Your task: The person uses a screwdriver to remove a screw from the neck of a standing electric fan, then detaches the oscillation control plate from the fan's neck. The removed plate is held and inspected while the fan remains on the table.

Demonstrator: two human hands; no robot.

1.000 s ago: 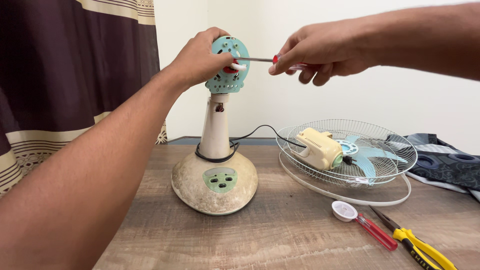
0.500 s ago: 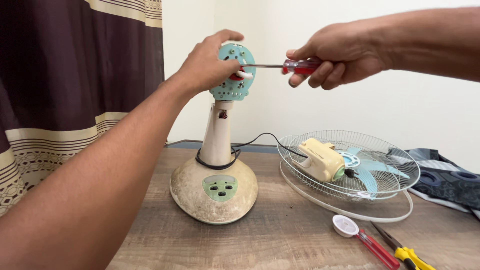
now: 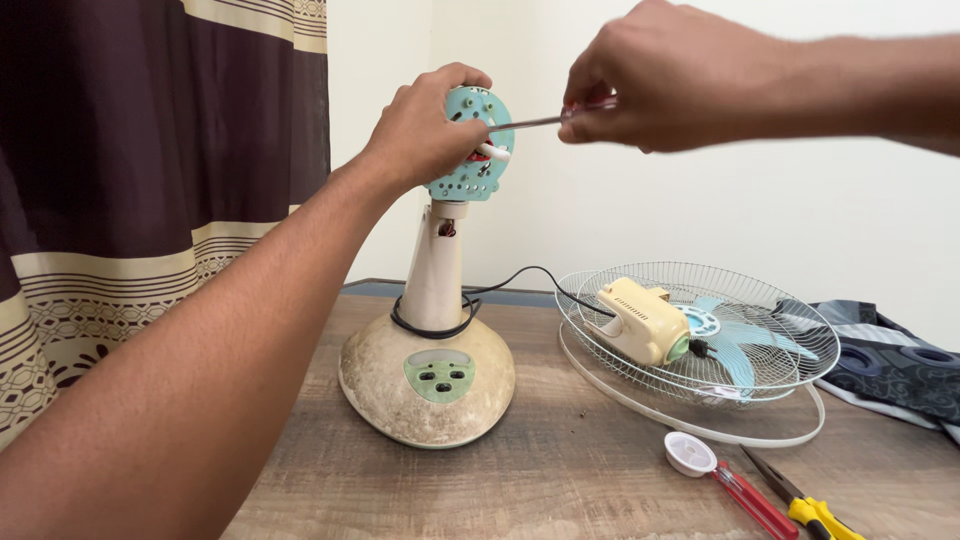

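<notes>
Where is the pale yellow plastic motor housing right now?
In the head view, the pale yellow plastic motor housing lies right of centre on the round wire fan guard, beside the light blue fan blades, right of the cream fan base.

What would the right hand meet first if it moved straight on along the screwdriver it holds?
The right hand points its screwdriver left at the green plate on the fan stand. It would probably meet that plate first, near the left hand gripping it; the exact depth is unclear.
</notes>
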